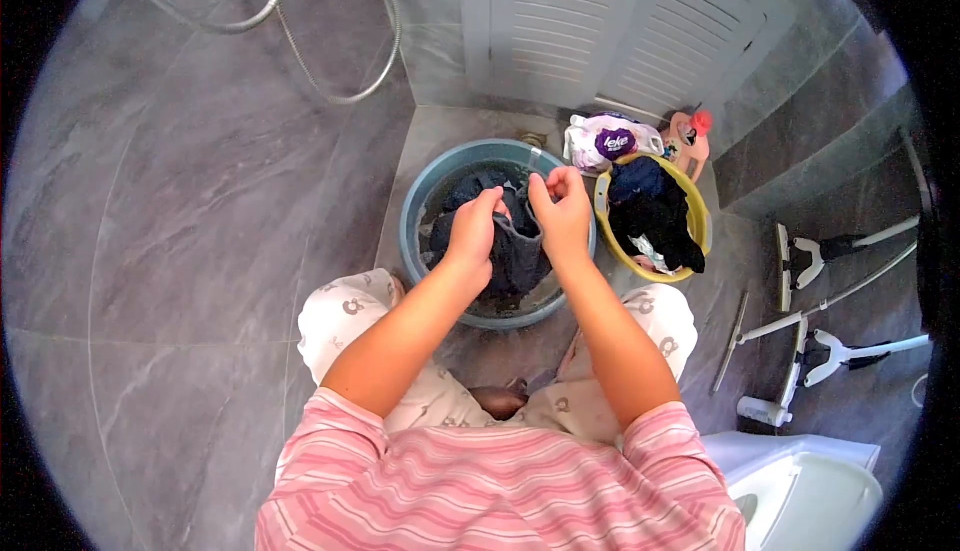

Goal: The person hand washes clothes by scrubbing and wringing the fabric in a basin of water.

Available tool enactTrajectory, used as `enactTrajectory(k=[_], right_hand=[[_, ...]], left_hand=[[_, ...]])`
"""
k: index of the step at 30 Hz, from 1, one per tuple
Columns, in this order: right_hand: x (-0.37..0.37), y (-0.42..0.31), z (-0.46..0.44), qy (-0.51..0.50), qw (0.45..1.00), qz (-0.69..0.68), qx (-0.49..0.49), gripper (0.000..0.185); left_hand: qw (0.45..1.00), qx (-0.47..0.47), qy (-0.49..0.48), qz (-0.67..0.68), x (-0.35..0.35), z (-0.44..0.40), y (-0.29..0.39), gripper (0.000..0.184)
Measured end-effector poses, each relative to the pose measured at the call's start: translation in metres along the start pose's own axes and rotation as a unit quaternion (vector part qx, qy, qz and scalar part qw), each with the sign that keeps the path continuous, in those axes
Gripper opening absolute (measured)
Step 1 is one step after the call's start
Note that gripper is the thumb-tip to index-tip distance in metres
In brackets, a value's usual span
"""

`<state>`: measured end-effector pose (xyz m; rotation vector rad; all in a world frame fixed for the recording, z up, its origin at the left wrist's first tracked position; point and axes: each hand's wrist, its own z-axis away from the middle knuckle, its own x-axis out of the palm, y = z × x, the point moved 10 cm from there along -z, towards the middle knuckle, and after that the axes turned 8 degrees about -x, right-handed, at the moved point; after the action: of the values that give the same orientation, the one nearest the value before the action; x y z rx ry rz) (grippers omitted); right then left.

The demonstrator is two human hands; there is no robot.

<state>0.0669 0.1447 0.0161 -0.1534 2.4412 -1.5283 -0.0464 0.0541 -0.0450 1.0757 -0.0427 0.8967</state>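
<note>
Between my knees on the floor stands a round blue basin (410, 241) with water and dark cloth in it. My left hand (474, 233) is closed on the left part of a dark garment (518, 259), over the basin. My right hand (562, 213) grips the same garment on its right side, thumb up. The cloth hangs between both hands, and its lower part reaches down into the basin. Just right of the basin, a yellow basin (703, 221) holds dark clothes (650, 206) and a small whitish piece.
Behind the yellow basin are a white and purple package (610, 141) and a pink bottle (690, 141) with a red cap. Mops and squeegees (810, 261) lean at the right. A white toilet (820, 496) is lower right. A shower hose (392, 41) hangs at upper left.
</note>
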Motion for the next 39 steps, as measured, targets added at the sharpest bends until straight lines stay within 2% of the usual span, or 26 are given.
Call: enactTrajectory(k=[2,3,4,6,8,10,11,12,14,16,17,18,20,22,23,24,26,27,29,30,32,34,36,37,38,39], right_hand=[[0.016,-0.018,0.017,-0.05,0.999,0.01,-0.009,0.023],[0.026,-0.025,0.032,-0.08,0.996,0.018,-0.02,0.022],[0.029,-0.046,0.043,-0.079,0.994,0.027,-0.076,0.023],[0.033,-0.051,0.049,-0.096,0.991,0.011,-0.093,0.023],[0.032,-0.026,0.043,-0.085,0.996,-0.015,-0.019,0.024],[0.023,-0.01,0.027,-0.038,0.999,-0.001,-0.007,0.023],[0.016,-0.004,0.018,-0.005,0.999,0.006,-0.039,0.022],[0.013,0.008,0.015,-0.01,1.0,-0.002,0.028,0.021],[0.015,0.002,0.02,-0.019,0.999,-0.024,0.025,0.02],[0.028,-0.029,0.039,-0.065,0.998,-0.015,-0.015,0.018],[0.033,-0.045,0.051,-0.084,0.995,-0.04,-0.04,0.017],[0.048,-0.05,0.066,-0.154,0.985,-0.067,-0.04,0.017],[0.055,-0.08,0.081,-0.214,0.965,0.033,-0.149,0.018],[0.039,-0.054,0.06,-0.094,0.991,-0.009,-0.097,0.024],[0.029,-0.035,0.042,-0.048,0.998,-0.008,-0.05,0.025],[0.017,-0.014,0.026,-0.002,1.0,-0.006,-0.003,0.026],[-0.002,-0.017,0.005,0.045,0.987,0.136,-0.066,0.024],[0.005,-0.012,0.001,0.035,0.992,0.104,-0.059,0.022],[0.013,-0.01,0.019,0.01,0.995,0.078,-0.055,0.021],[0.021,-0.019,0.028,-0.015,0.997,0.053,-0.051,0.021],[0.026,-0.038,0.045,-0.023,0.994,0.04,-0.095,0.019],[0.038,-0.067,0.063,-0.094,0.983,-0.005,-0.16,0.021],[0.044,-0.073,0.075,-0.119,0.975,0.005,-0.187,0.023],[0.039,-0.064,0.063,-0.091,0.98,0.021,-0.178,0.023],[0.029,-0.05,0.046,-0.043,0.99,0.035,-0.13,0.023],[0.023,-0.014,0.029,-0.025,0.999,0.003,-0.033,0.024]], left_hand=[[0.998,-0.001,0.06,0.027,-0.012,0.001,0.005,0.025],[0.997,-0.029,0.057,0.042,-0.011,0.006,0.008,0.029],[0.998,0.045,0.002,-0.035,-0.012,-0.008,0.023,0.031],[1.0,0.01,0.003,0.001,-0.026,-0.02,0.014,0.033],[0.999,0.008,0.03,0.019,-0.024,-0.013,0.009,0.03],[0.994,-0.031,0.084,0.069,-0.023,0.001,-0.008,0.025],[0.995,0.052,0.078,-0.015,-0.016,0.005,0.0,0.022],[0.997,0.046,0.062,-0.003,-0.007,0.009,-0.004,0.019],[0.996,0.015,0.082,0.03,-0.02,-0.005,-0.016,0.022],[0.998,0.0,0.07,0.004,-0.02,0.002,0.01,0.025],[0.999,0.027,0.04,-0.013,-0.036,-0.027,0.009,0.029],[0.995,0.066,0.065,-0.021,-0.058,-0.054,0.009,0.033],[0.996,0.043,0.082,0.013,-0.058,-0.047,0.013,0.032],[0.995,0.028,0.054,-0.075,-0.036,-0.032,0.014,0.027],[0.995,-0.06,0.081,-0.01,-0.03,-0.012,-0.005,0.023],[0.991,-0.074,0.091,0.061,-0.03,-0.015,-0.033,0.021],[0.995,-0.031,0.072,-0.064,-0.017,-0.007,-0.045,0.02],[0.995,-0.03,0.072,-0.063,-0.013,-0.005,-0.044,0.02],[0.989,-0.069,0.079,0.105,-0.014,-0.001,-0.051,0.021],[0.982,-0.075,0.119,0.125,-0.016,0.01,-0.037,0.025],[0.991,-0.028,0.11,0.074,-0.043,-0.015,-0.033,0.033],[0.992,0.037,0.121,0.005,-0.054,-0.028,-0.004,0.039],[0.993,0.049,0.1,0.04,-0.065,-0.054,-0.01,0.033],[0.995,0.009,0.095,-0.002,-0.051,-0.036,-0.009,0.031],[0.997,-0.026,0.072,0.026,-0.028,-0.005,-0.001,0.029],[0.998,-0.03,0.059,0.009,-0.017,0.006,-0.006,0.03]])
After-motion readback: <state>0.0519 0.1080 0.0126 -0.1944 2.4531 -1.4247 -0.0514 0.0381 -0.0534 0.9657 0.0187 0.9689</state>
